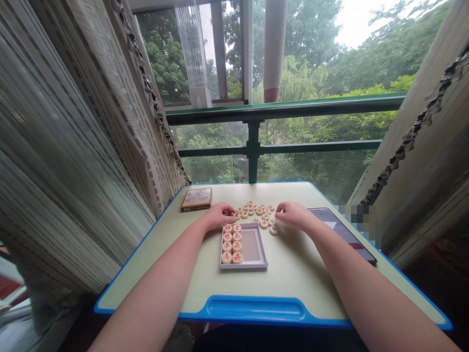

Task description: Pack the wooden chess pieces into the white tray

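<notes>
A grey tray [256,266] lies in the middle of the table, with several round wooden chess pieces [232,243] packed in two columns along its left side. Several loose chess pieces [258,214] lie scattered just beyond the tray. My left hand [219,215] rests on the table at the left end of the loose pieces, fingers curled with the tips touching one. My right hand [293,214] sits at the right end of the scatter, fingers bent and pinched close to the pieces. Whether either hand holds a piece is hidden.
A brown box lid [197,199] lies at the table's far left. A phone [342,234] lies along the right edge. The table [300,274] has a blue rim with a groove at the front. Curtains hang on both sides; a green railing stands behind.
</notes>
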### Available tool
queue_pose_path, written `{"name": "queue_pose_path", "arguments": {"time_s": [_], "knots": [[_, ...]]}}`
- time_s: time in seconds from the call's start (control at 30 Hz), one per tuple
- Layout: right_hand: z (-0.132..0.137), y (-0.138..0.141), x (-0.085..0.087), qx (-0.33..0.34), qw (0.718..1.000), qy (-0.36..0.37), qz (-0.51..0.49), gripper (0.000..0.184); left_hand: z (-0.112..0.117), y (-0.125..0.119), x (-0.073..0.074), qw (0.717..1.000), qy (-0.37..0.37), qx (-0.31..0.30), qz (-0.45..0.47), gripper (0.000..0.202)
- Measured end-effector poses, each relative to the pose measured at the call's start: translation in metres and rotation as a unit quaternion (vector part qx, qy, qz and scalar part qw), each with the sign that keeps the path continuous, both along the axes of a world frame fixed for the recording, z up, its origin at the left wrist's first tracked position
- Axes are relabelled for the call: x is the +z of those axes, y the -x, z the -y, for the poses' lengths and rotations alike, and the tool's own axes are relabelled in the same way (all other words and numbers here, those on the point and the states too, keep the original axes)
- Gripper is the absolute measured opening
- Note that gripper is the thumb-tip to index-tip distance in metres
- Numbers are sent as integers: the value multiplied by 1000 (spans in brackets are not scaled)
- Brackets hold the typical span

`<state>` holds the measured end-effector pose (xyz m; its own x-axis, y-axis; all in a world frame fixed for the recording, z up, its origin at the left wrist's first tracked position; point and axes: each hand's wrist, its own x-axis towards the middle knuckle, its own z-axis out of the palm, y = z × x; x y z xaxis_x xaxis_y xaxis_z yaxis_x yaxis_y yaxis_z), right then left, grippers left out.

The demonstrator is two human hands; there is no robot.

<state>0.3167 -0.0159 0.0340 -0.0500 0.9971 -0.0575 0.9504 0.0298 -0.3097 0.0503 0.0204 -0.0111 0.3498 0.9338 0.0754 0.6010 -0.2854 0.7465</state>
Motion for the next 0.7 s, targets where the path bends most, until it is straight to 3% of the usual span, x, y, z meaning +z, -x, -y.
{"name": "queue_pose_path", "arguments": {"time_s": [0.17, 0.43, 0.7], "knots": [[3, 5, -3, 32, 999, 3, 18, 25, 3, -1, 1, 1000, 2, 3, 13, 35], [-2, 4, -11, 37, 997, -64, -8, 34, 3, -1, 2, 1000, 6, 5, 11, 33], [1, 12, -17, 60, 998, -19, 4, 41, 5, -3, 4, 1000, 3, 8, 3, 35]]}}
